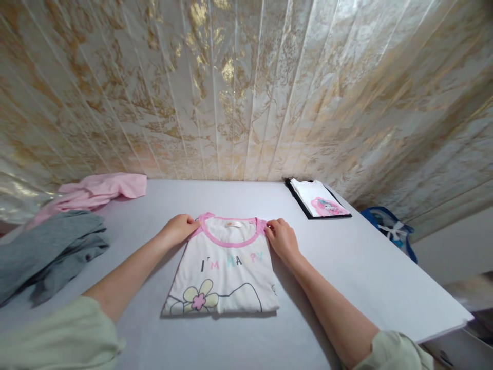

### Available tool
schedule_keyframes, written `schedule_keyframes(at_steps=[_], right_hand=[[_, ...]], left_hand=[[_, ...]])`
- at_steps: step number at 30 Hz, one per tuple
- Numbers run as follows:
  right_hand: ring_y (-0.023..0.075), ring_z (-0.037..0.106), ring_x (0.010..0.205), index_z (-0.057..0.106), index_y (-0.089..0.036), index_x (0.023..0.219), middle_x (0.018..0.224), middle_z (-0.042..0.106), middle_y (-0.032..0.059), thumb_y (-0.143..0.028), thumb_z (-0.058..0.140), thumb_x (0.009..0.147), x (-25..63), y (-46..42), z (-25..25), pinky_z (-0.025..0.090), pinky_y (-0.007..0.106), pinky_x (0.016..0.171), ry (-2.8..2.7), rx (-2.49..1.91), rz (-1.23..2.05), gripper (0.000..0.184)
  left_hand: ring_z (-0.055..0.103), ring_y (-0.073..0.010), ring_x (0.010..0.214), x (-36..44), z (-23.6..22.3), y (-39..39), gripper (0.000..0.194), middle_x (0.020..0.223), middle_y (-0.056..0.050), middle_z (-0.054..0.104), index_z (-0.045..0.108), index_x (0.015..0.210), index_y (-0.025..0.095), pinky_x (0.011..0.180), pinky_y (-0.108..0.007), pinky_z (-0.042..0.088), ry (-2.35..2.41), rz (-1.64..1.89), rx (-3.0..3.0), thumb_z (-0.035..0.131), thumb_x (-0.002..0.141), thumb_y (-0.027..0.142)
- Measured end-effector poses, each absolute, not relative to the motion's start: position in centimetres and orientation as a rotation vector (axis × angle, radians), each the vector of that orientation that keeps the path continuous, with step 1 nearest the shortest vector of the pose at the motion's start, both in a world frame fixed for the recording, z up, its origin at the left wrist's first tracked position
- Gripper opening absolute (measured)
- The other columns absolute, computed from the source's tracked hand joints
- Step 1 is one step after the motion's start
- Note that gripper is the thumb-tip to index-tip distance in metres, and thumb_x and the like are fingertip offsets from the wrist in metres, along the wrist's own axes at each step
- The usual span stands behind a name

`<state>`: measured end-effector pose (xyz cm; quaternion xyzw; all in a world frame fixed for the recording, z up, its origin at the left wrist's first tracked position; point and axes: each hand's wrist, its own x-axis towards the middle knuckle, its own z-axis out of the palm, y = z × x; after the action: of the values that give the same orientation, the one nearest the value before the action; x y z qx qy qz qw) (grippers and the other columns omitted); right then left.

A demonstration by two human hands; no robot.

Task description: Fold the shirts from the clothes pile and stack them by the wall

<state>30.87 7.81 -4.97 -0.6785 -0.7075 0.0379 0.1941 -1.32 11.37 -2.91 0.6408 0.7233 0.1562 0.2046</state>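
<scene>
A white T-shirt (231, 272) with pink neck trim lies folded into a near rectangle on the white table, its neckline toward the back. Lettering and a flower outline show on its front. At the shirt's left shoulder, my left hand (180, 228) pinches the pink edge between thumb and fingers. My right hand (283, 239) grips the pink edge at the opposite shoulder, fingers curled. Both forearms reach in from the near side, in light green sleeves.
On the left lie a crumpled pink garment (111, 187) and a grey garment (50, 252). Folded clothes, a white shirt (314, 192) on something black, rest at the back right. A blue-edged bag (391, 231) is beyond the table's (385, 288) right edge. A patterned curtain (231, 103) hangs behind.
</scene>
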Motion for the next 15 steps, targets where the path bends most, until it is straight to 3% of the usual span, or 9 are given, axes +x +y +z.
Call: schedule_keyframes(at_steps=[8,11,15], right_hand=[[0.0179,0.057,0.084,0.064,-0.020,0.092,0.093,0.063,0.0051,-0.032,0.053,0.093,30.8,7.8,-4.8,0.036,0.027,0.074,-1.942,-1.889,0.153,0.016],[0.0168,0.056,0.080,0.063,-0.020,0.087,0.089,0.063,0.0042,-0.029,0.053,0.092,31.0,7.9,-4.9,0.036,0.026,0.072,-1.928,-1.869,0.174,0.014],[0.0158,0.056,0.076,0.063,-0.019,0.082,0.086,0.064,0.0044,-0.029,0.053,0.091,31.0,7.9,-4.8,0.035,0.026,0.069,-1.925,-1.863,0.186,0.016]], left_hand=[[0.064,-0.0193,0.066,-1.1,-2.9,12.2,0.016,0.066,-0.001,0.069,0.061,0.065,0.022,0.059,-0.026,0.042,1.974,0.510,1.789,0.052,0.072,0.033],[0.064,-0.0184,0.068,-1.4,-2.6,11.3,0.016,0.069,-0.001,0.070,0.061,0.067,0.022,0.061,-0.025,0.043,1.958,0.555,1.740,0.050,0.073,0.033],[0.057,-0.0162,0.058,-1.3,-2.2,10.4,0.018,0.055,0.002,0.062,0.059,0.062,0.021,0.054,-0.025,0.039,1.887,0.565,1.675,0.054,0.070,0.036]])
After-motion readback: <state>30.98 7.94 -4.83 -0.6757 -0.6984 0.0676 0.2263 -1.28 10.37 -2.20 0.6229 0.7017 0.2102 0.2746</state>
